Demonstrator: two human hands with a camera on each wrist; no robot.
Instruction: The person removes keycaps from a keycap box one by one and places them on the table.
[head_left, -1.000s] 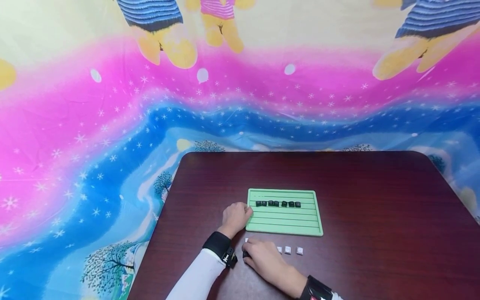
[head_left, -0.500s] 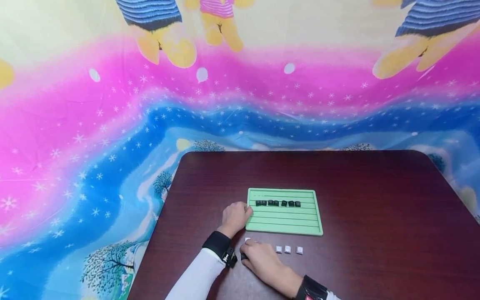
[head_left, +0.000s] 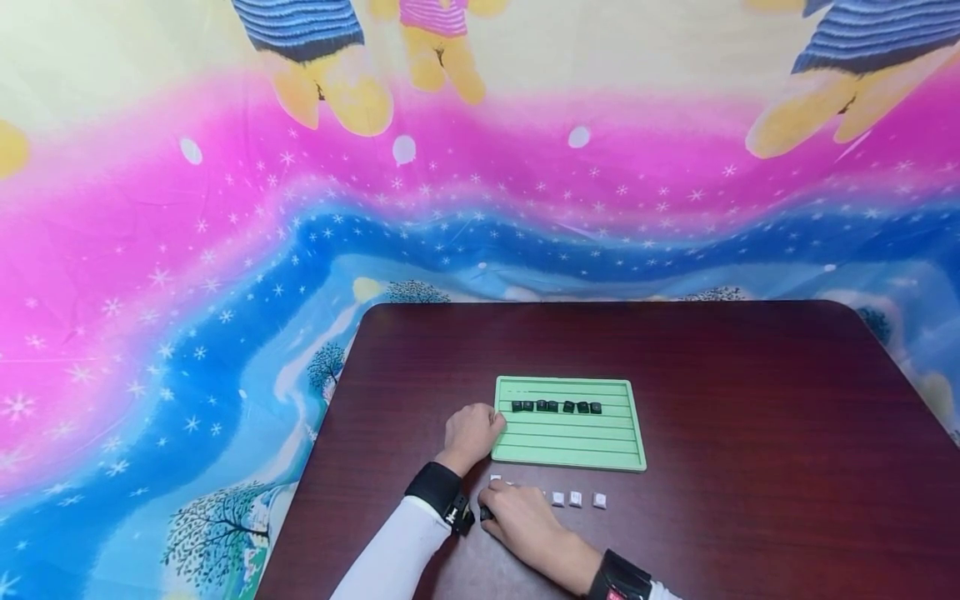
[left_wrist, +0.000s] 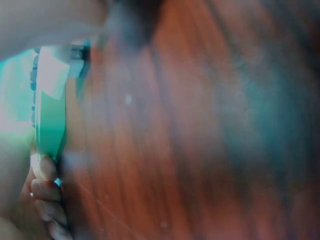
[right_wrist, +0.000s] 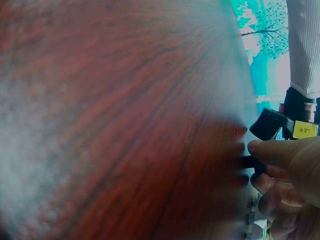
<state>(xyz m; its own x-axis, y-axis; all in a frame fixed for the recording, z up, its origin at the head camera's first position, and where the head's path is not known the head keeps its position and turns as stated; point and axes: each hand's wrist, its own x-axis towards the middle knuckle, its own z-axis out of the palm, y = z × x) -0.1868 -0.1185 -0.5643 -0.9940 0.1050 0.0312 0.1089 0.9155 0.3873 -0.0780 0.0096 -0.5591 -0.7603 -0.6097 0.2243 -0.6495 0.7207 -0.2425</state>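
A green ridged tray (head_left: 570,448) lies on the table, with a row of several black keycaps (head_left: 552,407) along one of its upper ridges. My left hand (head_left: 469,435) grips the tray's left edge; its curled fingertips (left_wrist: 46,190) show beside the tray wall (left_wrist: 51,117) in the left wrist view. In front of the tray, my right hand (head_left: 525,518) pinches a black keycap (head_left: 486,513) between thumb and fingers, low over the table. That keycap (right_wrist: 256,164) is partly covered by the fingers in the right wrist view. White keycaps (head_left: 575,500) lie beside and partly behind this hand.
The dark red-brown table (head_left: 750,433) extends well to the right of the tray. A printed cloth (head_left: 480,208) hangs behind it. The strapped wrist device (head_left: 459,512) on the left arm sits close to the right hand's fingertips.
My right hand has shifted slightly left and toward me with the black keycap, uncovering more of the white keycaps. The left hand and the tray have stayed in place.
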